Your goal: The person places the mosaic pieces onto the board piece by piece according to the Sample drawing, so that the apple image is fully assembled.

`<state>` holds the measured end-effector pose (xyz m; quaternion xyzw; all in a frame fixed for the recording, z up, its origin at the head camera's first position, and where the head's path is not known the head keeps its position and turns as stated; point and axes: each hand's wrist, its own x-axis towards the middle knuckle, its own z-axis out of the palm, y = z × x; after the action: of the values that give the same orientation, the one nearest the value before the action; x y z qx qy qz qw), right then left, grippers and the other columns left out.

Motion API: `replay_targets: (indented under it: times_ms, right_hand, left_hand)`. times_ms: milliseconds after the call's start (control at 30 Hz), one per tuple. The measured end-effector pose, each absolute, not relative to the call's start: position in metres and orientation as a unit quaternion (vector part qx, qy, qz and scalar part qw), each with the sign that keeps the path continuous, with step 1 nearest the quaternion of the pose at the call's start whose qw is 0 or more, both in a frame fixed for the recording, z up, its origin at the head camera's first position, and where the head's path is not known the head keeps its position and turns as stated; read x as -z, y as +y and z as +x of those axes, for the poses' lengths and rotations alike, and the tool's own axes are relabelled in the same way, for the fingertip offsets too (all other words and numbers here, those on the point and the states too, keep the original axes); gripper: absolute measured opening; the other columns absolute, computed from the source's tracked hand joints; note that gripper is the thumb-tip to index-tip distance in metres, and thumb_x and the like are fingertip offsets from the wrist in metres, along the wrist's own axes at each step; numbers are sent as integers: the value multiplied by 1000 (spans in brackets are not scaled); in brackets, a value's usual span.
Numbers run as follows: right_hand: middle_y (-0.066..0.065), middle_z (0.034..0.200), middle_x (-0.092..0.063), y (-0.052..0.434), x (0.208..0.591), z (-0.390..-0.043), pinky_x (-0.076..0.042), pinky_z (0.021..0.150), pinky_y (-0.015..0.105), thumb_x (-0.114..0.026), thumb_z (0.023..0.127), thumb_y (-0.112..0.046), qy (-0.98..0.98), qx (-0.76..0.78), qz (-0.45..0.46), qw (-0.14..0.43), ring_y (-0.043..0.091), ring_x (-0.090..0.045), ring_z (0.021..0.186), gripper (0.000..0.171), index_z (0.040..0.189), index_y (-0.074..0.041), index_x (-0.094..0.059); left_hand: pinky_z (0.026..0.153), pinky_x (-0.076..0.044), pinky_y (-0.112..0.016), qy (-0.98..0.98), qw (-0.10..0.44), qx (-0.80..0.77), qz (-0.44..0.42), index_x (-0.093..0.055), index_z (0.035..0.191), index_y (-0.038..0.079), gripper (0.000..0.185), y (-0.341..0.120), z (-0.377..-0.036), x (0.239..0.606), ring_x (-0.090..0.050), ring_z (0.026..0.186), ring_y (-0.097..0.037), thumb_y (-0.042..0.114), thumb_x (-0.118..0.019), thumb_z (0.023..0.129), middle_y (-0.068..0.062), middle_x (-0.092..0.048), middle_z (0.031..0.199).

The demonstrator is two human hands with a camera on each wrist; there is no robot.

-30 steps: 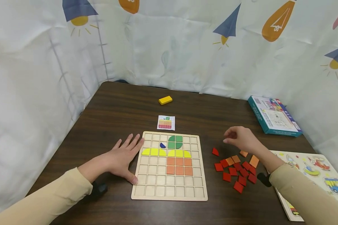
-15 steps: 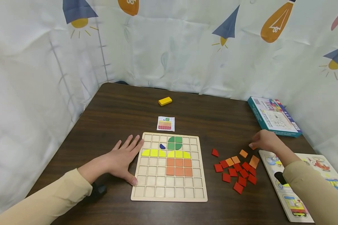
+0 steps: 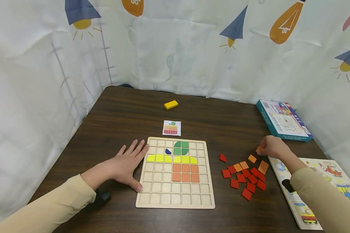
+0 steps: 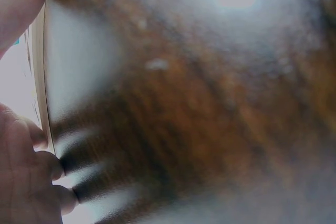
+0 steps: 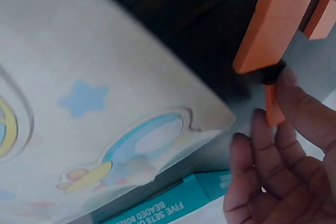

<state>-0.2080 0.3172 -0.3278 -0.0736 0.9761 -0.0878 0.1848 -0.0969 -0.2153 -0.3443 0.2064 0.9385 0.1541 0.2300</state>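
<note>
My left hand (image 3: 124, 166) rests with fingers spread at the left edge of a wooden grid board (image 3: 156, 196); its thumb and fingertips touch the rim. In the grid lie green tiles (image 3: 181, 148), a blue piece (image 3: 168, 151), yellow tiles (image 3: 185, 160) and two rows of orange-pink tiles (image 3: 185, 168). Off to the right, my right hand (image 3: 275, 149) pinches a small orange square tile (image 3: 259, 149) between thumb and fingers. The right wrist view has this orange tile (image 5: 272, 106) at the thumb tip, near a stack of larger orange tiles (image 5: 281, 19).
Loose red tiles (image 3: 250, 187) and orange tiles (image 3: 252, 159) lie scattered right of the board. A picture card (image 3: 171, 128) and a yellow block (image 3: 170, 105) sit behind it. A teal box (image 3: 285, 121) and a picture puzzle board (image 3: 306, 215) occupy the right side.
My right hand has moved right, from above the loose tiles to the orange tile near the puzzle board, and now pinches it. The left hand stays in place.
</note>
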Motion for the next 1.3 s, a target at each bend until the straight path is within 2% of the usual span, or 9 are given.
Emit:
replay_targets:
  times_ms: [133, 300, 433, 567, 767, 1033, 1300]
  right_hand:
    - [23, 92, -69, 311, 330, -207, -58, 71, 45, -80, 86, -12, 979, 105, -81, 158, 27, -63, 76, 29, 99, 10, -67]
    - [17, 87, -69, 289, 328, -205, -53, 64, 38, -77, 90, -10, 977, 143, -95, 123, 24, -60, 73, 17, 94, 4, -68]
    - [11, 85, -71, 252, 323, -197, -50, 64, 33, -76, 91, -10, 970, 184, -127, 99, 20, -61, 73, 12, 91, -1, -69]
    - [7, 87, -72, 208, 321, -188, -53, 69, 32, -76, 92, -10, 956, 225, -162, 94, 17, -63, 76, 8, 92, -5, -70]
    - [3, 89, -72, 151, 320, -172, -53, 72, 29, -77, 91, -8, 931, 268, -219, 111, 14, -62, 78, 6, 94, -8, -72]
    - [-6, 84, -71, 88, 323, -153, -50, 71, 24, -78, 91, -11, 898, 293, -286, 161, 8, -60, 78, 5, 91, -12, -74]
    - [-7, 84, -69, 46, 331, -139, -50, 75, 23, -78, 92, -12, 880, 303, -301, 208, 10, -58, 81, 4, 89, -12, -74]
  left_hand:
    - [116, -3, -78, 938, 231, -155, 207, -8, 163, 0, 146, -216, -97, 344, 2, 156, -53, 68, -87, 61, -25, 1, 171]
    - [116, -3, -78, 937, 234, -157, 205, -7, 163, 0, 146, -216, -97, 344, 3, 156, -53, 68, -88, 61, -25, 1, 171]
    - [117, -3, -78, 937, 236, -155, 204, -7, 163, 0, 146, -216, -97, 344, 3, 156, -53, 68, -88, 62, -25, 0, 171]
    - [117, -3, -78, 938, 236, -153, 203, -7, 163, 0, 147, -216, -97, 344, 3, 156, -53, 68, -88, 61, -25, 1, 171]
    - [117, -3, -78, 939, 235, -151, 201, -7, 164, 1, 147, -215, -97, 344, 3, 156, -52, 68, -88, 61, -25, 1, 171]
    - [116, -3, -78, 940, 234, -144, 201, -8, 163, 1, 147, -214, -98, 344, 3, 156, -52, 68, -88, 60, -25, 0, 171]
    - [117, -3, -78, 939, 236, -150, 199, -8, 164, 1, 146, -214, -97, 342, 3, 156, -52, 68, -88, 61, -25, 1, 171]
